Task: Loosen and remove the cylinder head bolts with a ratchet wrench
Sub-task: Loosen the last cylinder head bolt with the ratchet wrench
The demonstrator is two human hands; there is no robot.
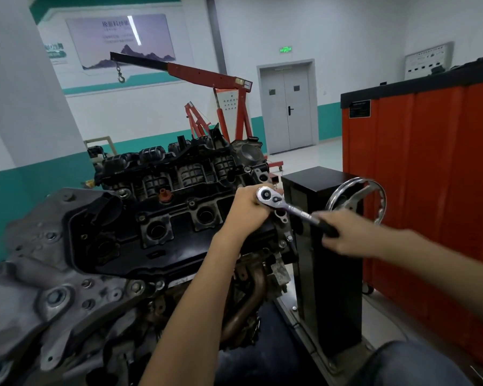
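Atop engine [156, 218], wrench [288, 208] in right hand [346, 238] (blurred)

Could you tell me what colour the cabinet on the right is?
The cabinet is orange-red; head view.

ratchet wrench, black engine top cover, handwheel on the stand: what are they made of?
Ratchet wrench: likely chrome-plated steel, mirror highlights on the head; handle end dark, perhaps rubber.
Engine top cover: probably moulded plastic, semi-gloss black; painted metal possible.
Handwheel: polished or chromed metal, bright reflections on the rim.
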